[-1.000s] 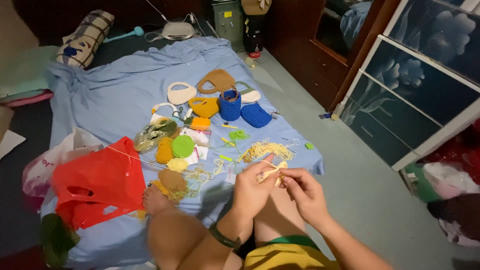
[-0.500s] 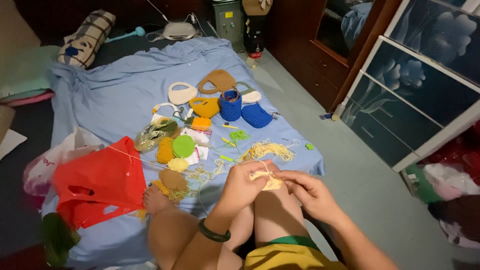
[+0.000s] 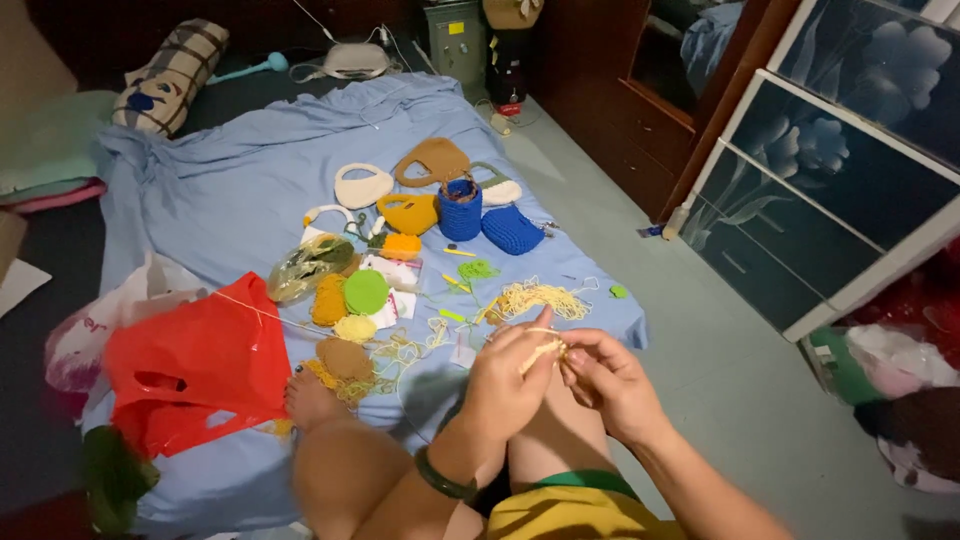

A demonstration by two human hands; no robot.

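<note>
left hand [image 3: 508, 375]: we see it raised over the knees, fingers curled narrow around a pale yellow crochet piece [image 3: 543, 349], a dark bangle [image 3: 443, 478] on the wrist.
right hand [image 3: 612, 381]: just right of the left hand and touching it at the fingertips, pinched shut on the same pale piece; what it grips besides, we cannot tell.
legs: bare knees under the hands, a foot [image 3: 308, 398] resting on the blue sheet [image 3: 230, 190] to the near left.
red bag [image 3: 195, 365]: a crumpled plastic carrier at the near left, beside the foot; a whitish plastic bag [image 3: 90, 335] lies left of it.
yarn heap [image 3: 538, 297]: loose cream strands on the sheet just beyond the hands.
middle: a green round [image 3: 366, 291], mustard and brown rounds beside it, and a clear packet [image 3: 306, 267] with greenish contents.
far row: small crocheted bags, one white [image 3: 362, 186], one tan [image 3: 432, 160], one yellow [image 3: 408, 212], two blue [image 3: 487, 218].
far edge: a checked cushion [image 3: 170, 75] at far left, a white box [image 3: 356, 60] with cables.
right: a dark glass-fronted cabinet [image 3: 840, 170] with flower shapes, on the grey floor.
</note>
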